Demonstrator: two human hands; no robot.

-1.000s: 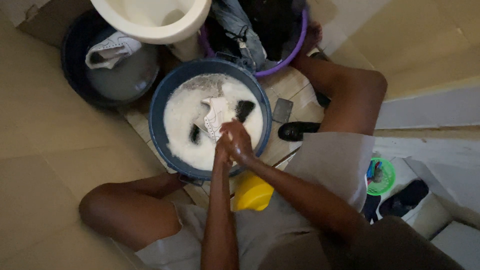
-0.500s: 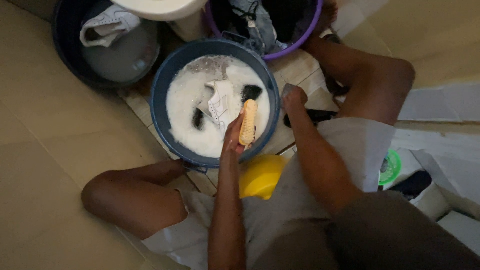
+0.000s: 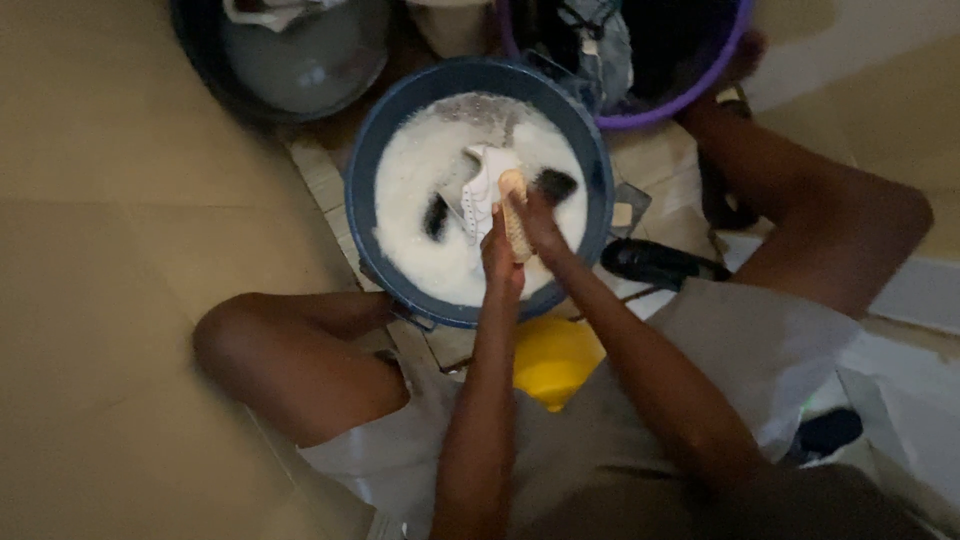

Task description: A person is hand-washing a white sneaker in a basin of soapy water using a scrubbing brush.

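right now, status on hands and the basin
Left hand and right hand both on tan brush. White shoe in soapy blue basin. Nothing blocking.

Dim, warm light over a floor (image 3: 110, 250) of large beige tiles with faint joints. Smaller pale tiles (image 3: 320, 175) lie at centre. A grey bucket (image 3: 300, 55) and a purple-rimmed tub (image 3: 700, 85) stand at the top edge. A white raised step (image 3: 925, 295) runs along the right side.
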